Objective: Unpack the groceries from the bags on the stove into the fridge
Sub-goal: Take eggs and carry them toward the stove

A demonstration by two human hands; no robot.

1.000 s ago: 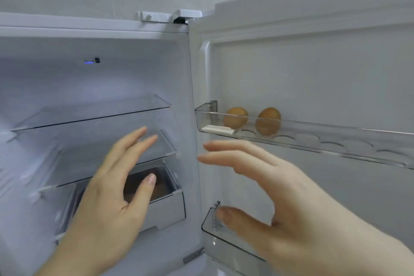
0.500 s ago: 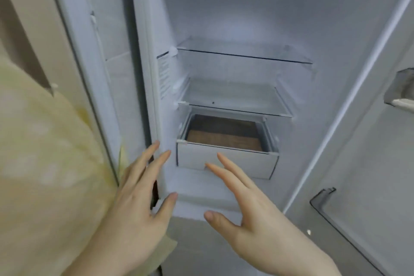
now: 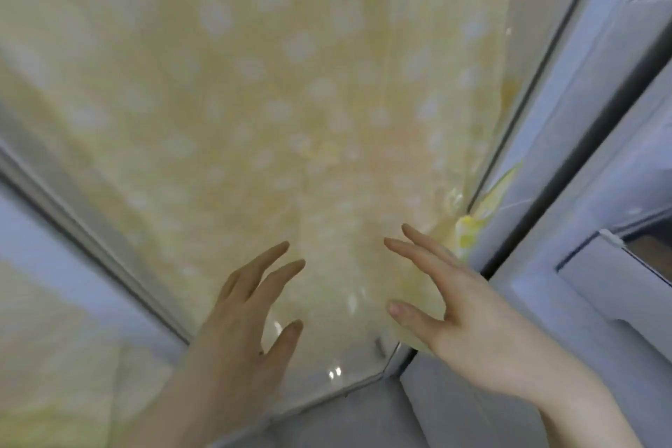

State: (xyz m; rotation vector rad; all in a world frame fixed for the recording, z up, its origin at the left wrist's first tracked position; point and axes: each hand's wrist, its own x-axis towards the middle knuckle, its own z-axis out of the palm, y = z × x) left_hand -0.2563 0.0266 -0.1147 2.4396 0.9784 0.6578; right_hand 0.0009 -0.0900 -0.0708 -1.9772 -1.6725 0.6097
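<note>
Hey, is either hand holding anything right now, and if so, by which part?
Nothing is held. The left hand and right hand are both empty, fingers spread.

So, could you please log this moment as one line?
left hand: open, empty | right hand: open, empty | view: yellow dotted curtain | groceries: none visible

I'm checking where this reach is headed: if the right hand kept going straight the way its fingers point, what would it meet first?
Most likely the yellow spotted curtain: the right hand is open with fingers aimed up-left at it. Depth is unclear in this blurred view.

A yellow curtain (image 3: 254, 102) (pale spots, blurred) fills the view beside a grey frame (image 3: 91, 236).
</note>
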